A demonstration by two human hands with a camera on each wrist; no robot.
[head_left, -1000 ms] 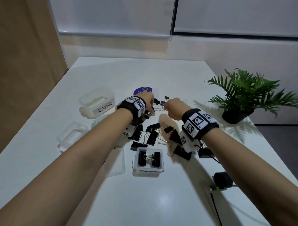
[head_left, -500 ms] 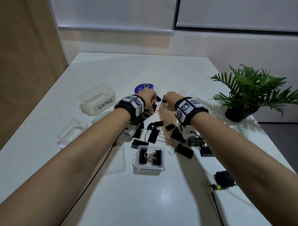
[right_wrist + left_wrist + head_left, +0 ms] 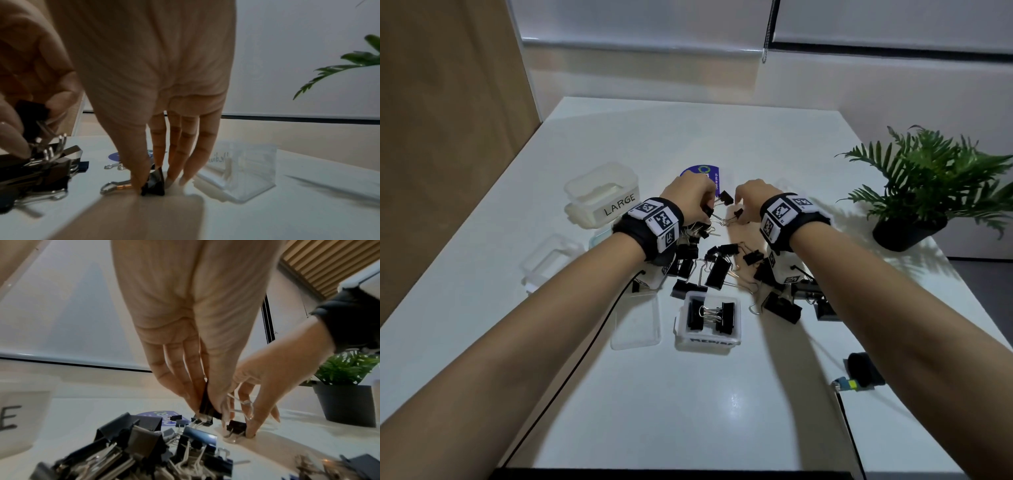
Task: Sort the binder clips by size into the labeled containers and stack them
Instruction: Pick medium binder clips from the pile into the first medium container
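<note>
Only at right wrist: clear container [image 3: 246, 168] beyond right hand [image 3: 144, 81].

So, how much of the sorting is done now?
Done: two clips lie in the medium container. In hand: the left hand pinches a clip; the right hand pinches a small one. Left: the loose pile, the LARGE container, stacking.

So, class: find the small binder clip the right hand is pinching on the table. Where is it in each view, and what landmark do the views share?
Head: the small clip lies upper centre, left of the right hand.
Left wrist: lower right of centre, under the right hand's fingertips.
Right wrist: bottom centre, between thumb and fingers.
Shared landmark: the potted plant, at the right in all three.
</note>
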